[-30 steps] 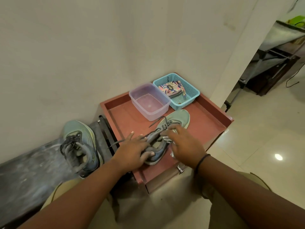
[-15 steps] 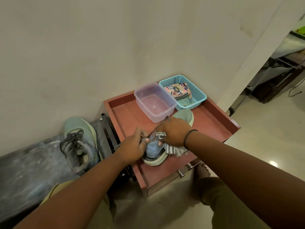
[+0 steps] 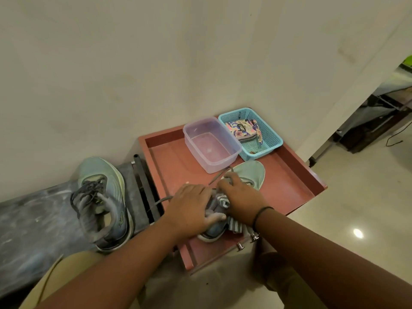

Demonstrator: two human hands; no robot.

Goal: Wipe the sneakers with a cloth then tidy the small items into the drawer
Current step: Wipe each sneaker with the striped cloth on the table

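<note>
Atop red cabinet point(image 3: 289, 186), hands point(image 3: 191, 208) around sneaker point(image 3: 249, 175)

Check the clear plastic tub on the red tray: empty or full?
Empty. The clear plastic tub has no lid, and its bare bottom shows through.

- home interior, corner of a room: plain cream wall point(image 3: 133, 74), glossy tiled floor point(image 3: 367, 208)
- low red cabinet point(image 3: 296, 175) holding sneaker point(image 3: 249, 175), plastic tub point(image 3: 211, 143), basket point(image 3: 269, 134)

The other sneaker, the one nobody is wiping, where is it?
In the head view, the other sneaker sits on the dark bench at the left, beside the red cabinet, apart from both hands.
</note>
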